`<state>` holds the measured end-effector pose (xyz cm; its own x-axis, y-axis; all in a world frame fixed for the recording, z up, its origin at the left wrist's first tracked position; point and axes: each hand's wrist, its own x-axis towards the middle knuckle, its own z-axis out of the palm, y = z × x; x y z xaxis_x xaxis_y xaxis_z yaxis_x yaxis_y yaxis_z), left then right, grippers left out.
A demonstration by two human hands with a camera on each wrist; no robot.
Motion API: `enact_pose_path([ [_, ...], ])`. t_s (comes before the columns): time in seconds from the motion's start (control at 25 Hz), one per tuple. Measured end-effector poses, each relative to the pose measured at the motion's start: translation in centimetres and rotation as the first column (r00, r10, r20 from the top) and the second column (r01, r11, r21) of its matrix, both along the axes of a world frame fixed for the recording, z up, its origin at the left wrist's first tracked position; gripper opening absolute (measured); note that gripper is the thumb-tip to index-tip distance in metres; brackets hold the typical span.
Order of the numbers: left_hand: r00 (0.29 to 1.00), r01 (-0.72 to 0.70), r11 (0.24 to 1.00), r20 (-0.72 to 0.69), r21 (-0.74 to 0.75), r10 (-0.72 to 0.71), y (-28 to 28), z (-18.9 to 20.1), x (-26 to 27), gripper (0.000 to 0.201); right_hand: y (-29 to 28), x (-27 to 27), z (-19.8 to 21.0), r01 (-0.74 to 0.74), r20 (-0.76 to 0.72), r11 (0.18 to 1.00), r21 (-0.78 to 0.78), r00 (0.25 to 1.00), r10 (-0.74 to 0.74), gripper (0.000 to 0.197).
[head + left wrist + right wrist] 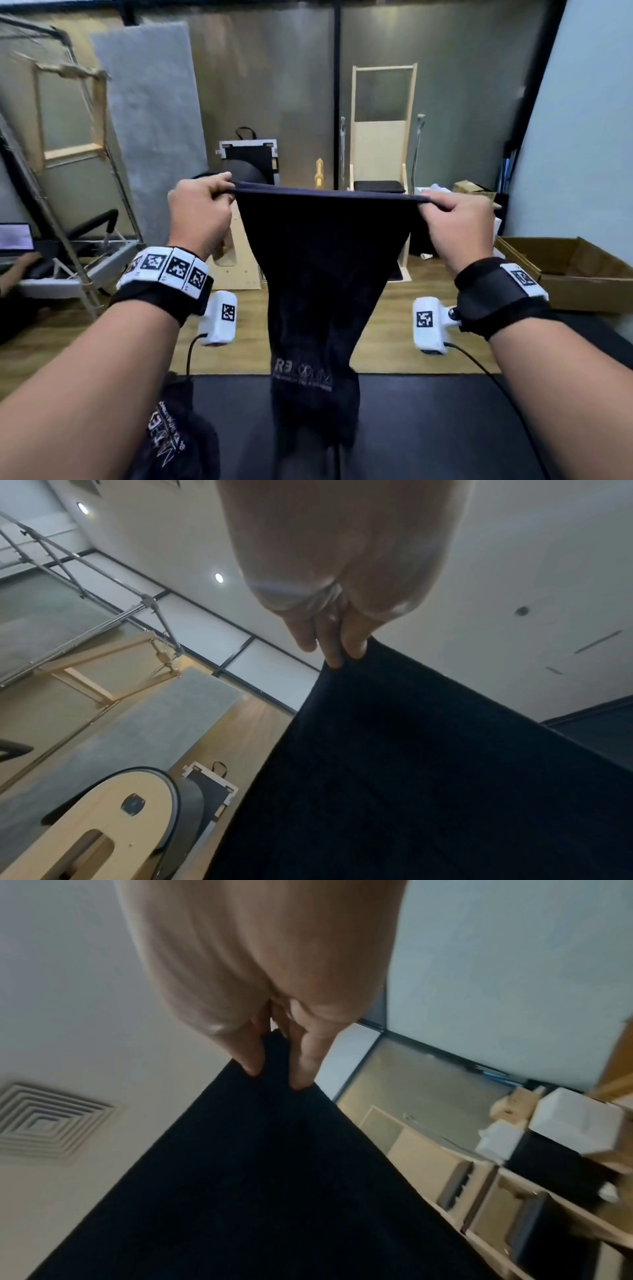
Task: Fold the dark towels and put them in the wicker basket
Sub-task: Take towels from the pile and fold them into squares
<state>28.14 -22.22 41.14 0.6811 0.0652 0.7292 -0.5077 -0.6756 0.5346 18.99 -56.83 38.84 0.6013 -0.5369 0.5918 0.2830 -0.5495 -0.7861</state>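
Note:
A dark towel [322,260] with pale lettering near its lower end hangs in the air, stretched by its top edge, and its bottom touches the black table [428,428]. My left hand [202,209] pinches the towel's top left corner and my right hand [452,219] pinches the top right corner. In the left wrist view the fingertips [334,653] grip the towel [428,777] at its corner. The right wrist view shows fingertips [301,1077] pinching the towel [257,1191] likewise. A second dark towel [174,431] lies crumpled at the table's left. No wicker basket is in view.
An open cardboard box [575,274] sits on the floor at the right. Wooden exercise frames [380,137] and a grey mat [147,113] stand against the back wall. A metal frame [68,205] and another person's hand at a laptop [15,236] are at the left.

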Motion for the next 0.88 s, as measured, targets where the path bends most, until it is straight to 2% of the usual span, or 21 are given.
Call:
enact_pose_path([
  [0.08, 0.999, 0.033, 0.999, 0.026, -0.001, -0.033, 0.5, -0.8, -1.7, 0.023, 0.3, -1.7, -0.3, 0.002, 0.026, 0.999, -0.040, 1.000, -0.001, 0.022],
  [0.2, 0.995, 0.094, 0.996, -0.017, -0.003, -0.094, -0.2, -3.8, -4.8, 0.026, 0.0, -5.1, -2.5, 0.061, -0.044, 0.997, -0.038, 0.997, -0.062, 0.018],
  [0.36, 0.978, 0.136, 0.991, -0.161, 0.016, -0.131, -0.5, -10.8, -8.4, 0.022, -0.2, -10.8, -9.4, 0.115, -0.220, 0.990, -0.084, 0.967, -0.131, 0.016],
  [0.48, 0.930, 0.152, 0.988, -0.342, 0.034, -0.132, -0.7, -16.4, -12.5, 0.020, -0.2, -15.9, -15.0, 0.087, -0.420, 0.986, -0.141, 0.897, -0.139, 0.016],
  [0.56, 0.891, 0.150, 0.988, -0.436, 0.019, -0.127, -0.9, -19.5, -15.7, 0.017, -0.1, -19.5, -18.2, 0.085, -0.497, 0.979, -0.187, 0.851, -0.169, 0.018],
  [0.68, 0.842, 0.162, 0.979, -0.536, 0.126, -0.071, -0.6, -23.3, -21.1, 0.016, -0.9, -24.6, -22.7, 0.026, -0.581, 0.975, -0.220, 0.799, -0.153, 0.017],
  [0.76, 0.811, 0.165, 0.958, -0.585, 0.233, 0.003, -1.3, -25.4, -25.4, 0.018, -2.2, -28.7, -25.4, -0.069, -0.676, 0.977, -0.203, 0.732, -0.089, 0.017],
  [0.8, 0.798, 0.164, 0.955, -0.603, 0.247, 0.019, -0.9, -26.1, -26.1, 0.017, -2.2, -29.0, -26.4, -0.123, -0.703, 0.971, -0.204, 0.709, -0.058, 0.017],
  [0.88, 0.732, 0.188, 0.941, -0.679, 0.280, 0.056, -0.8, -27.5, -29.1, 0.015, -2.9, -31.2, -27.9, -0.213, -0.771, 0.954, -0.212, 0.636, -0.030, 0.016],
])
